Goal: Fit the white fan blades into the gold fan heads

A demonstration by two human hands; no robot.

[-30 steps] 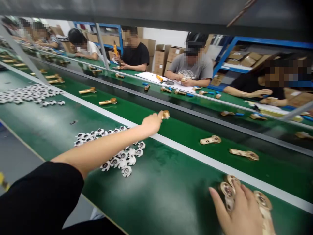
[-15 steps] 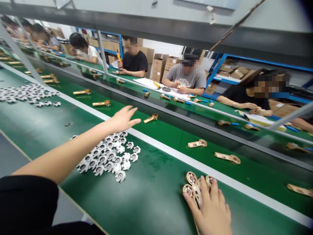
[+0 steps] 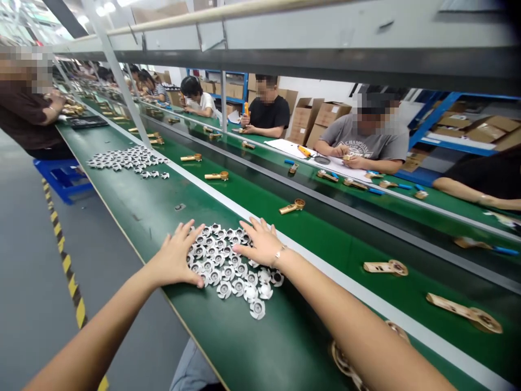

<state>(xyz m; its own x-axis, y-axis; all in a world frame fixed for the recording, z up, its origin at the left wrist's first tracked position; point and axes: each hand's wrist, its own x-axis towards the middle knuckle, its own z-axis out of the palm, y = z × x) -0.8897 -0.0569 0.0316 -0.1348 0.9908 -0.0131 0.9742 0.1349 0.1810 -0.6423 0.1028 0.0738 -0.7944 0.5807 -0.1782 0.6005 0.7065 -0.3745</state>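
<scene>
A spread of small grey-white bladed wheels (image 3: 224, 289), like little fan impellers, lies on the green bench in front of me. At its left side, my left hand (image 3: 173, 258) is open, fingers spread, its thumb and fingertips touching the outer wheels. Over the far right side of the spread, my right hand (image 3: 260, 244) is also open, with its thumb pointing inward. Neither hand grips anything. Partly hidden under my right forearm are several gold round-headed housings (image 3: 342, 358) on the near bench.
Gold long-handled housings (image 3: 290, 208) lie spaced along the green belt beyond the white strip (image 3: 220, 191). Another group of grey-white wheels (image 3: 122, 158) sits farther left. Co-workers sit across the line; another person (image 3: 28, 108) is at far left near a blue stool (image 3: 65, 176).
My right hand has left the gold housings and moved left to the wheels. My left hand has drawn back from over the belt to the wheels' left side. The view has turned left.
</scene>
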